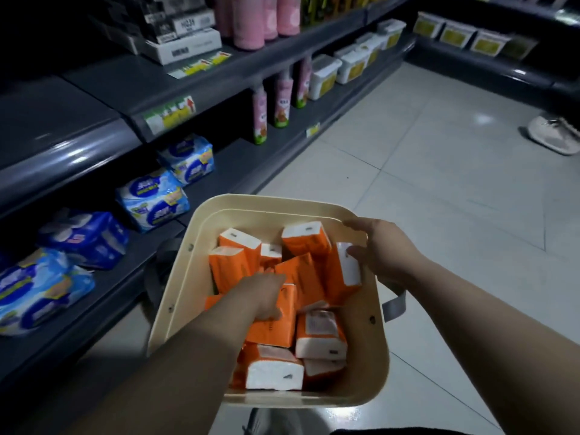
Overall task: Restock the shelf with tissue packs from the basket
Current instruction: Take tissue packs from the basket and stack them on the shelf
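A pale grey, glossy tiled floor (423, 171) is seen in a dim shop aisle, bordered on the left by dark grey metal shelves (94, 89). Blue-and-white plastic-wrapped packs (153, 202) are laid on the lower shelf. Pink bottles (260, 114) and white lidded tubs with yellow labels (323, 75) are ranged further along. A white shoe (552, 136) is seen on the floor at the far right.

Yellow-green price tags (169, 116), one bearing a red arrow, are fixed to the shelf edge. Their print and the wording on the goods are too blurred to be read.

A cream, square plastic basket with grey handles (185, 277) is seen beside the lower shelf. Orange-and-white tissue packs (320, 334) are heaped loosely inside it, some on end, with small slots showing in their white ends. The basket's far right rim is gripped by the right hand (386, 249), thumb inside. The left hand (266, 293) is laid on an orange pack in the middle; whether a grip has been closed cannot be told.
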A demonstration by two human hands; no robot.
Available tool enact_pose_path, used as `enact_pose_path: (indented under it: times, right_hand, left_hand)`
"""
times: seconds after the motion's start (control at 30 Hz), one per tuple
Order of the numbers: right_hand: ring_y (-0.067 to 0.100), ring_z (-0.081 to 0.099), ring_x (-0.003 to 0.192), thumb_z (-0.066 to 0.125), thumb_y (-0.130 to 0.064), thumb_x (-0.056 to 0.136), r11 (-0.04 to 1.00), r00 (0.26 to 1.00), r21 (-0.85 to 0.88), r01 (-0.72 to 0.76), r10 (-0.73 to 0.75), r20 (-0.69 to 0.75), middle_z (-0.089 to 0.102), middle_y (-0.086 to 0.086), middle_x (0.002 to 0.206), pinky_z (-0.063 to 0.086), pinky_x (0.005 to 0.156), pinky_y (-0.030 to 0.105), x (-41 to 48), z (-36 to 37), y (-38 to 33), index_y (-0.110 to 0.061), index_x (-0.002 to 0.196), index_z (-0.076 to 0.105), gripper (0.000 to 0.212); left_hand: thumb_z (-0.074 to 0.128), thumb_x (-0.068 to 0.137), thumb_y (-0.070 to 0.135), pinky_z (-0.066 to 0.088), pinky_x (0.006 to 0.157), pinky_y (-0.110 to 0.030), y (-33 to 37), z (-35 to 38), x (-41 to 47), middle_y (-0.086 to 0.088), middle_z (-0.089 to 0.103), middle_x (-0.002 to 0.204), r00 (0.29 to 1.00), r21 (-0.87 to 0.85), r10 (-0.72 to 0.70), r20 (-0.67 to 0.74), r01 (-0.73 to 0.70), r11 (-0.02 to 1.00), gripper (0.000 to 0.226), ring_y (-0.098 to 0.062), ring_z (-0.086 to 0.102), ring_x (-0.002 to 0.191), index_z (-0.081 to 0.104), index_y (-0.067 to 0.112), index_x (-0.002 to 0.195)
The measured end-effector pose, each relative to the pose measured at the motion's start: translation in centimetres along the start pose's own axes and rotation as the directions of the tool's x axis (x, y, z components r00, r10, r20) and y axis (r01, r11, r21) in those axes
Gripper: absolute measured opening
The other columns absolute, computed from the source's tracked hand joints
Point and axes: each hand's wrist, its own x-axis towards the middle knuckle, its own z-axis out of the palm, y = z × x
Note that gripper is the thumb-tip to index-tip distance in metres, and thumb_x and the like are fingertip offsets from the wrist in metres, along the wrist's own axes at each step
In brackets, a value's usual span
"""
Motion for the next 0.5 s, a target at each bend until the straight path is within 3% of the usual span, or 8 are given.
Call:
enact_pose_path:
  times: [0.13,0.23,0.33,0.5]
  right_hand:
    - [0.022,0.055,0.118,0.061,-0.022,0.088,0.998,0.999,0.022,-0.051,0.051,0.016,0.055,0.002,0.135,0.043,0.095,0.029,0.6,0.7,1.1,-0.025,0.138,0.047,0.052]
    - [0.025,0.053,0.119,0.062,-0.026,0.087,0.998,0.997,0.012,-0.063,0.062,0.043,0.053,0.005,0.136,0.044,0.096,0.033,0.8,1.6,0.9,-0.024,0.138,0.046,0.054]
    - [0.025,0.04,0.13,0.067,-0.038,0.081,0.992,0.998,-0.122,0.021,-0.014,0.057,0.05,0.007,0.138,0.035,0.102,0.033,1.2,2.6,0.6,-0.022,0.14,0.042,0.066]
    - [0.028,0.009,0.146,0.068,-0.055,0.072,0.886,0.98,-0.446,0.127,-0.044,0.192,0.037,0.007,0.149,0.003,0.119,0.043,2.2,4.7,0.2,-0.022,0.147,0.023,0.094]
  left_hand:
    - [0.075,0.074,0.044,0.033,0.107,-0.044,0.4,0.2,0.2,-0.011,0.035,0.143,0.999,0.135,-0.036,0.008,0.034,0.99,0.074,-0.033,0.03,0.132,0.044,0.021,0.137]
    - [0.075,0.072,0.046,0.037,0.102,-0.04,-0.3,-1.0,-0.3,-0.009,0.043,0.134,0.998,0.081,-0.018,-0.068,0.024,0.996,0.066,-0.03,0.037,0.124,0.051,0.021,0.128]
    - [0.078,0.069,0.048,0.04,0.099,-0.037,-1.9,-2.7,-1.5,-0.007,0.041,0.129,0.978,-0.127,-0.037,-0.206,0.011,0.992,0.066,-0.027,0.039,0.121,0.053,0.022,0.124]
    - [0.083,0.063,0.042,0.042,0.076,-0.031,-4.9,-5.0,-4.0,0.003,0.053,0.096,0.9,-0.479,-0.134,-0.415,-0.091,0.873,0.049,-0.021,0.055,0.094,0.056,0.016,0.093]
